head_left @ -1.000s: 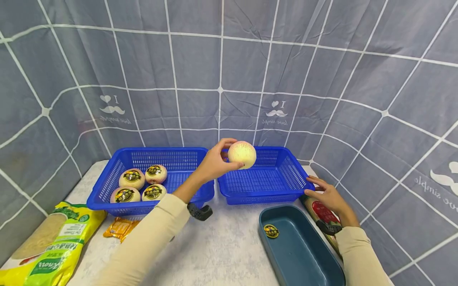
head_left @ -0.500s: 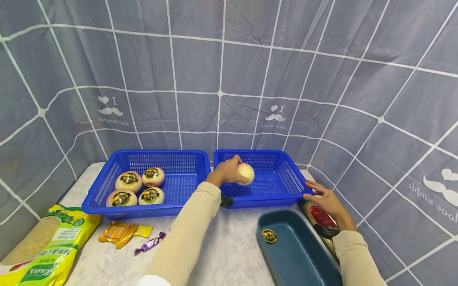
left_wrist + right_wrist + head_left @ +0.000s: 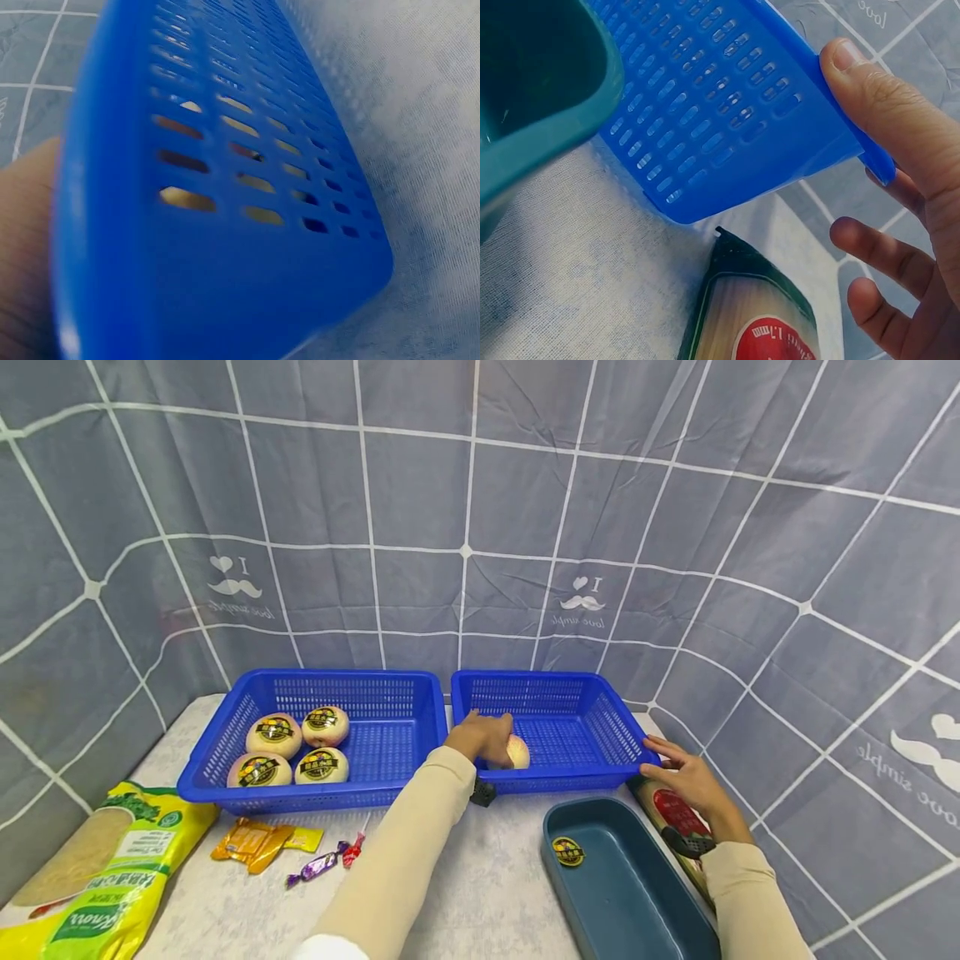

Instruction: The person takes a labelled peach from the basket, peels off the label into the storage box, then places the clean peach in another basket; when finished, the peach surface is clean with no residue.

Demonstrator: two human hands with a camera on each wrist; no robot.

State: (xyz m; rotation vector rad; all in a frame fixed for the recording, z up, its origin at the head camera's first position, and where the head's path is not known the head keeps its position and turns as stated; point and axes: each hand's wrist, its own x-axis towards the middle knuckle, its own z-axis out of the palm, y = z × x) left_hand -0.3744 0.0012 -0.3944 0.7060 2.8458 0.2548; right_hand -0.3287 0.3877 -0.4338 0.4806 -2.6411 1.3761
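My left hand (image 3: pixel 486 737) reaches down into the front left corner of the right blue basket (image 3: pixel 551 774). Its fingers hold a pale yellow-pink peach (image 3: pixel 518 752), partly covered by the hand. Through the basket's holes in the left wrist view, only bits of hand and fruit show. With the thumb on top of the rim, my right hand (image 3: pixel 684 774) pinches the basket's front right corner; in the right wrist view the other fingers lie below and beside the rim. Several peaches (image 3: pixel 273 735) with black-and-gold labels sit in the left blue basket (image 3: pixel 382 693).
A dark teal tray (image 3: pixel 626 893) with a round label (image 3: pixel 567 852) inside stands front right. Beside it lies a pasta pack (image 3: pixel 750 300). On the left are a yellow Knorr bag (image 3: pixel 112 868), orange packets (image 3: pixel 251 843) and a purple wrapped candy (image 3: pixel 315 867). A grey curtain (image 3: pixel 412 527) hangs behind.
My left hand has lowered the peach from above the right basket into its front left corner. The right hand stays at the basket's rim.
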